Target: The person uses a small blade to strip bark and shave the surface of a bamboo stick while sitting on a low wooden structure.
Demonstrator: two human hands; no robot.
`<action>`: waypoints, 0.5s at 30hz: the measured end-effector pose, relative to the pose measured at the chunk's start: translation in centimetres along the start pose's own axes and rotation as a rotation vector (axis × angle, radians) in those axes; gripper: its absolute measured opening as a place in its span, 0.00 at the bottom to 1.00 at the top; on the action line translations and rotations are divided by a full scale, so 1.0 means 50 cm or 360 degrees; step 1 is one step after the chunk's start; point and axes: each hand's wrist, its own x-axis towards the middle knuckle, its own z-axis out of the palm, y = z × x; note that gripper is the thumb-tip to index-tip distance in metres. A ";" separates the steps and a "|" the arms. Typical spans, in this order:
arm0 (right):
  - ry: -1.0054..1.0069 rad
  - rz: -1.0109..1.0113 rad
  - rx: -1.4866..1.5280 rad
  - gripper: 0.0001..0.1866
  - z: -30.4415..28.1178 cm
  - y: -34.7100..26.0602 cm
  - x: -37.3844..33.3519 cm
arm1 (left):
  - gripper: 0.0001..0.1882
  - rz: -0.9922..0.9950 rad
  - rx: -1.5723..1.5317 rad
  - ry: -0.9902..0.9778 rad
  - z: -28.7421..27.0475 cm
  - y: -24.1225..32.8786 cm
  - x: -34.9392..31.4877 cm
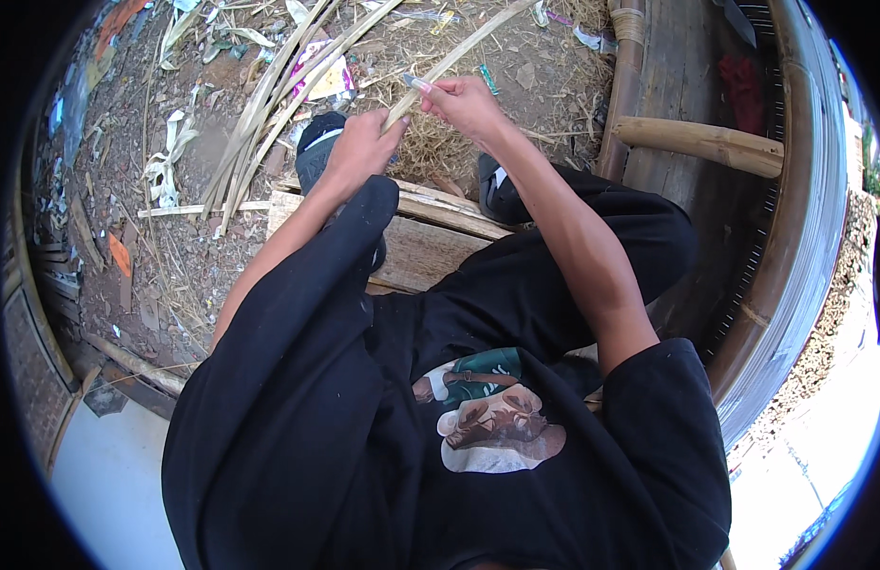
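Note:
A long pale bamboo strip (478, 40) runs from my hands up to the far edge of the view. Its near end is pinched in my left hand (364, 144), whose fingers are closed around it. Just to the right, my right hand (466, 106) is closed on a small knife (416, 83). The short grey blade lies against the strip; most of the handle is hidden by my fingers. Both hands are out beyond my knees, above the littered ground.
Several more bamboo strips (259, 119) lie in a bundle on the ground at the far left. I sit on a wooden plank seat (430, 249). To the right are a bamboo pole (701, 144) and a curved bamboo frame (780, 228). Wrappers and straw litter the dirt.

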 end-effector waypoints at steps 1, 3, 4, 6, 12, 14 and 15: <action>0.0066 -0.0031 -0.0065 0.17 -0.001 0.003 0.001 | 0.22 -0.0014 0.0003 -0.0036 -0.003 0.008 -0.001; 0.0131 -0.0057 -0.0183 0.17 -0.001 -0.002 -0.003 | 0.23 -0.0032 0.0005 -0.0069 -0.002 0.012 -0.002; 0.0191 -0.0085 -0.0300 0.17 0.001 -0.011 -0.008 | 0.23 -0.0006 0.0083 -0.0036 0.000 0.009 -0.001; 0.0231 -0.0090 -0.0376 0.17 0.000 -0.041 -0.032 | 0.23 0.0018 0.0159 -0.0003 0.002 0.007 -0.001; 0.0228 -0.0224 -0.0523 0.17 -0.009 -0.043 -0.042 | 0.24 0.0087 0.0236 0.0002 -0.002 0.016 -0.005; 0.0168 -0.0282 -0.0535 0.16 -0.016 -0.029 -0.037 | 0.24 -0.0059 0.0044 -0.0101 -0.008 0.023 -0.009; -0.0064 -0.0002 -0.0049 0.16 -0.015 -0.029 -0.037 | 0.24 -0.0042 0.0054 -0.0068 -0.009 0.019 -0.010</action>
